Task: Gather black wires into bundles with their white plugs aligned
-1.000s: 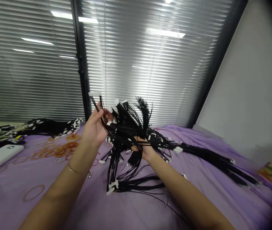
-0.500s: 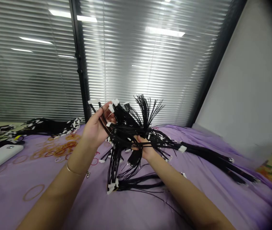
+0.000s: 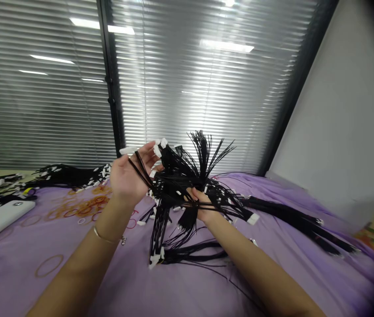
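Observation:
My right hand (image 3: 203, 203) is closed around the middle of a thick bundle of black cables (image 3: 174, 176) with white connectors, held above the cloth. The cut wire ends (image 3: 202, 147) fan upward above that hand. My left hand (image 3: 127, 178) is palm up beside the bundle's left side, its fingers stretched and the thumb apart. A few black strands run across its palm to a long white connector (image 3: 129, 150) at the fingertips. More white connectors (image 3: 158, 147) stand by its fingers. Part of the bundle hangs down to connectors (image 3: 155, 259) near the cloth.
A purple cloth (image 3: 121, 290) covers the table. Left lie orange rubber bands (image 3: 91, 206), a white device (image 3: 2, 222) and a pile of black cables (image 3: 64, 175). Long cable bundles (image 3: 286, 213) stretch to the right. Window blinds (image 3: 180, 79) stand behind.
My left hand has opened, its palm turning up and its thumb moving away from the strands. The cable bundle has shifted slightly right; my right hand keeps its hold.

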A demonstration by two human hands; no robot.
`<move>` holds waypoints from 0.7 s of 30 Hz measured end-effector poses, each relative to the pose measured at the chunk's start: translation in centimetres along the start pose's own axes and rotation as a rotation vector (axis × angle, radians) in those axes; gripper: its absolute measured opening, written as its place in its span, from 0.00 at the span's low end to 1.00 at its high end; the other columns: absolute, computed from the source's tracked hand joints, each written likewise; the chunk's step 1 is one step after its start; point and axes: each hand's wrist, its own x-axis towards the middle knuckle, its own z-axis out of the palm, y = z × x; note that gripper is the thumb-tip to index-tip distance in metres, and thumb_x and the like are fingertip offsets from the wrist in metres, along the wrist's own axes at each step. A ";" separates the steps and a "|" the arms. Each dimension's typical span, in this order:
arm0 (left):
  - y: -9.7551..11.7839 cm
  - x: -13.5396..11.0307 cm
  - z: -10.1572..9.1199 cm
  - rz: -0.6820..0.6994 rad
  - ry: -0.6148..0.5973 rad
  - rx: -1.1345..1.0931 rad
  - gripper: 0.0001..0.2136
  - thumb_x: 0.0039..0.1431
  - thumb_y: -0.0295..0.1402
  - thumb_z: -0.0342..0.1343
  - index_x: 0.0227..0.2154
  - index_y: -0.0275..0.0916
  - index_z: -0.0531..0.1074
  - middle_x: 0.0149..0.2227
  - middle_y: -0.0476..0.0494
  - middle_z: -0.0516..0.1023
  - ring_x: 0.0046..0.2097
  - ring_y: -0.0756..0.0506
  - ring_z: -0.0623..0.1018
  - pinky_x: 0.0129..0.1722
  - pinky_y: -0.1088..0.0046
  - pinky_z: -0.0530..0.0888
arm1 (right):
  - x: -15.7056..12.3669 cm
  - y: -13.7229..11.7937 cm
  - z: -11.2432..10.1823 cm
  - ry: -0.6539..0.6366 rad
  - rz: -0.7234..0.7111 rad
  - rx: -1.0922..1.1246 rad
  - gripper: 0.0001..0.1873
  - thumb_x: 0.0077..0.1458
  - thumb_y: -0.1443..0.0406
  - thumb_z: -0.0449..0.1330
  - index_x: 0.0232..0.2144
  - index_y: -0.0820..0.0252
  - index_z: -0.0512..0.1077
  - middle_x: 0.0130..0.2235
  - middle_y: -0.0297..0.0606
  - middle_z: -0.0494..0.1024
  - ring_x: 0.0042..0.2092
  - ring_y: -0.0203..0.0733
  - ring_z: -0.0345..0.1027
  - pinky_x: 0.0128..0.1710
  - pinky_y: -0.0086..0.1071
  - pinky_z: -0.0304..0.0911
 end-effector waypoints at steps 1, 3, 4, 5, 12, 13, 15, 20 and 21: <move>0.2 0.0 -0.2 0.000 -0.002 -0.008 0.24 0.58 0.50 0.51 0.41 0.34 0.81 0.43 0.37 0.79 0.44 0.43 0.76 0.38 0.70 0.78 | 0.0 -0.1 0.1 0.000 0.002 -0.006 0.36 0.45 0.49 0.72 0.17 0.58 0.50 0.16 0.25 0.49 0.20 0.28 0.40 0.18 0.25 0.45; 0.6 0.0 -0.8 -0.017 -0.001 -0.016 0.31 0.57 0.60 0.50 0.41 0.37 0.81 0.45 0.37 0.79 0.45 0.41 0.76 0.40 0.67 0.78 | 0.0 -0.2 0.5 0.010 -0.014 -0.012 0.36 0.44 0.49 0.73 0.17 0.59 0.49 0.17 0.25 0.48 0.20 0.27 0.39 0.17 0.25 0.44; 0.9 0.1 -1.1 -0.031 -0.003 -0.016 0.32 0.55 0.63 0.49 0.42 0.38 0.80 0.45 0.37 0.78 0.46 0.40 0.76 0.41 0.65 0.78 | 0.0 -0.3 0.6 0.019 -0.032 -0.012 0.36 0.44 0.49 0.73 0.17 0.59 0.49 0.17 0.25 0.48 0.20 0.27 0.38 0.17 0.25 0.44; 1.1 0.1 -1.4 -0.047 -0.008 -0.013 0.33 0.54 0.64 0.50 0.43 0.39 0.80 0.46 0.37 0.78 0.47 0.39 0.76 0.42 0.63 0.78 | 0.0 -0.3 0.8 0.031 -0.053 -0.012 0.37 0.44 0.50 0.73 0.17 0.59 0.48 0.17 0.24 0.47 0.20 0.27 0.37 0.18 0.24 0.44; 0.3 0.3 -1.8 0.093 -0.163 0.361 0.33 0.36 0.40 0.76 0.50 0.39 0.77 0.52 0.37 0.75 0.51 0.40 0.74 0.47 0.71 0.75 | -0.1 -0.3 1.5 0.062 -0.081 -0.075 0.33 0.46 0.51 0.71 0.16 0.59 0.51 0.16 0.25 0.47 0.20 0.28 0.41 0.20 0.25 0.49; -0.1 0.2 -1.6 0.160 -0.166 0.387 0.34 0.36 0.41 0.76 0.50 0.39 0.77 0.53 0.38 0.74 0.52 0.41 0.74 0.49 0.71 0.74 | -0.2 -0.3 1.6 0.059 -0.073 -0.087 0.33 0.46 0.52 0.71 0.16 0.59 0.52 0.16 0.25 0.48 0.20 0.27 0.42 0.21 0.25 0.49; -0.6 -0.2 -1.1 0.233 -0.149 0.407 0.34 0.37 0.43 0.76 0.50 0.41 0.77 0.54 0.40 0.74 0.52 0.41 0.73 0.52 0.71 0.72 | -0.4 -0.3 1.9 0.057 -0.072 -0.108 0.32 0.45 0.52 0.72 0.16 0.59 0.53 0.16 0.24 0.48 0.20 0.27 0.42 0.21 0.25 0.47; -0.2 -0.7 -0.4 0.183 -0.104 0.568 0.18 0.40 0.35 0.75 0.36 0.38 0.79 0.44 0.41 0.76 0.45 0.44 0.73 0.45 0.73 0.71 | -0.5 -0.2 2.0 0.073 -0.111 -0.149 0.29 0.46 0.55 0.73 0.18 0.60 0.56 0.17 0.23 0.51 0.20 0.25 0.45 0.21 0.23 0.49; 0.0 -0.6 -0.3 0.179 -0.098 0.582 0.14 0.40 0.34 0.75 0.30 0.37 0.78 0.43 0.41 0.75 0.45 0.43 0.73 0.45 0.73 0.71 | -0.5 -0.2 2.0 0.086 -0.118 -0.155 0.28 0.50 0.56 0.71 0.18 0.61 0.56 0.17 0.23 0.51 0.20 0.25 0.45 0.21 0.23 0.50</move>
